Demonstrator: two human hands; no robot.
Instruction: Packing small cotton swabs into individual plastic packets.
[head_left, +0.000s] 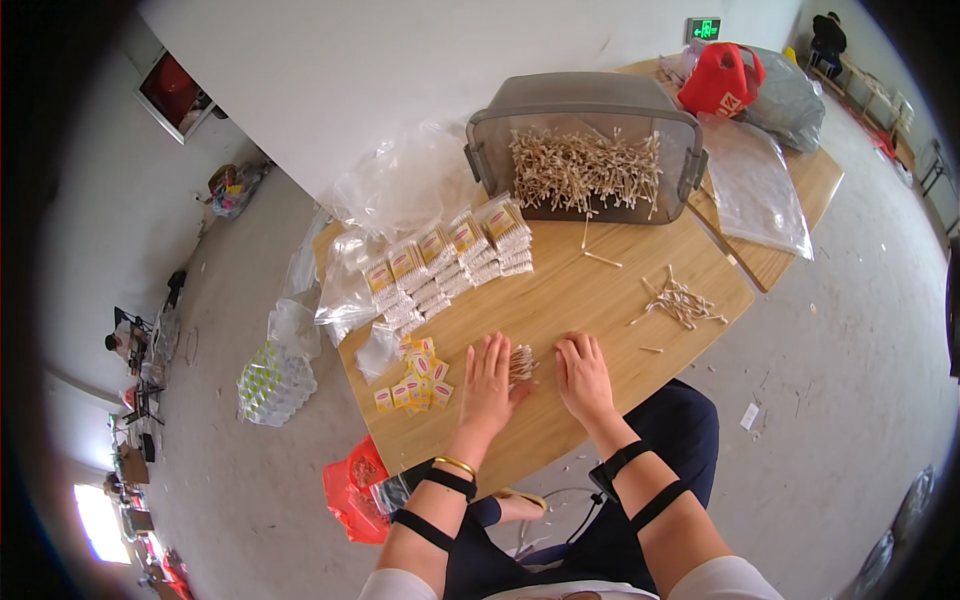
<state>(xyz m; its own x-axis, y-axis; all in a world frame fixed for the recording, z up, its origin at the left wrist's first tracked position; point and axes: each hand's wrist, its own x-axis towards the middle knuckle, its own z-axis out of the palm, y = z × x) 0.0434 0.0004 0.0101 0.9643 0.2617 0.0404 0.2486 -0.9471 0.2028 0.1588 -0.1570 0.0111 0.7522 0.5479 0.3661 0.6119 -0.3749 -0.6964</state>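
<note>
My left hand [489,384] and my right hand [582,376] lie flat on the wooden table [560,300], fingers together and pointing away from me. Between them sits a small bunch of cotton swabs [521,364], which my left hand's thumb side touches. Just left of my left hand lies a scatter of small yellow and red packet labels [416,378]. A loose pile of swabs [682,301] lies to the right, beyond my right hand.
A grey plastic bin [585,150] full of swabs stands at the table's far side. Rows of packed swab bags [450,265] lie to its left, with clear plastic bags [400,185] behind. A red bag [720,80] sits far right. Bottled water [272,382] and a red plastic bag [352,492] are on the floor.
</note>
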